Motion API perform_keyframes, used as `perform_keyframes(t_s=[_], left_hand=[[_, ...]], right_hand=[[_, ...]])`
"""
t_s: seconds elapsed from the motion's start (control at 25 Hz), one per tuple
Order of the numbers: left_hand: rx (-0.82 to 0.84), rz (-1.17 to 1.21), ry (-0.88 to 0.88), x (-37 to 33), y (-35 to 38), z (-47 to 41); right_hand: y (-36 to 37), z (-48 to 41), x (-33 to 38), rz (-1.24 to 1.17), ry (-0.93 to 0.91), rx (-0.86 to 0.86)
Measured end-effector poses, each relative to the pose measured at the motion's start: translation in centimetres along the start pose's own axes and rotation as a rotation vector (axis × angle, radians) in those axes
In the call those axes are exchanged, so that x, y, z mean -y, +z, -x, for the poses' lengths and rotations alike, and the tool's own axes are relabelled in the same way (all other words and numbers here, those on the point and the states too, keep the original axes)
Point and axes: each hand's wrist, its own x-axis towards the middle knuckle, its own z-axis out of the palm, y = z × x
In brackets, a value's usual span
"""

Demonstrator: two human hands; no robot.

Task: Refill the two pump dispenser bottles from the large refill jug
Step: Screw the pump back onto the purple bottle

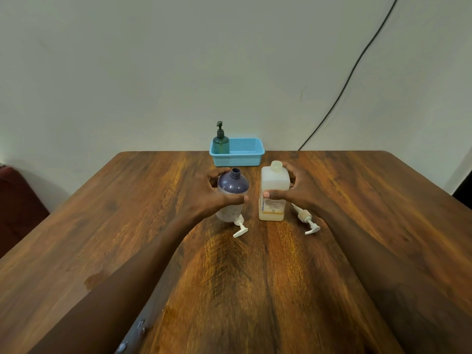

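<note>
A round bottle [233,183] with a dark purple shoulder and an open neck stands upright on the wooden table [127,213]. My left hand [204,194] grips its left side, thumb across the front. To its right stands a square whitish bottle [274,180] with a little amber liquid at the bottom and a pale top. My right hand [296,190] grips it from the right, thumb on the label. A white pump head [240,227] lies in front of the round bottle. A second pump head [307,221] lies right of the square bottle.
At the table's far edge sits a light blue mesh basket [245,155] holding a teal pump dispenser [221,141] with a dark pump. A black cable [352,72] runs down the wall at the right. Small wet drops [140,325] lie near my left forearm.
</note>
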Motion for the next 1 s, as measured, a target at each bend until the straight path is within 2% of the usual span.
perform_keyframes(t_s=[0.08, 0.16, 0.28, 0.36, 0.48, 0.6, 0.68, 0.76, 0.84, 1.0], left_hand=[[-0.004, 0.001, -0.002, -0.2, -0.2, 0.3], [-0.024, -0.007, -0.017, -0.1, -0.6, 0.4], [-0.064, -0.037, -0.035, 0.6, -1.5, 0.7], [-0.069, -0.033, -0.046, 1.3, -2.0, 0.9], [-0.084, -0.039, -0.047, 2.4, -2.8, 1.5], [-0.103, -0.038, -0.056, 3.4, -3.8, 2.0], [-0.111, -0.027, -0.06, 3.8, -4.4, 2.3], [-0.118, -0.02, -0.07, 4.2, -4.9, 2.6], [-0.123, -0.016, -0.077, 4.5, -5.2, 2.7], [-0.123, -0.013, -0.091, 4.9, -5.4, 3.0]], right_hand=[[0.0, 0.3, 0.2, 0.019, -0.003, 0.001], [0.1, 0.8, 1.3, 0.089, -0.071, -0.12], [0.8, 1.2, 3.8, 0.199, -0.374, -0.384], [1.7, 1.2, 5.2, 0.253, -0.593, -0.404], [3.8, 1.3, 6.0, 0.274, -0.734, -0.197], [6.0, 1.0, 5.5, 0.365, -0.612, 0.1], [7.4, 0.7, 4.6, 0.578, -0.49, 0.322], [8.6, 0.5, 3.9, 0.786, -0.454, 0.483], [9.3, 0.6, 3.6, 0.873, -0.475, 0.549], [9.5, 0.6, 3.5, 0.886, -0.49, 0.538]])
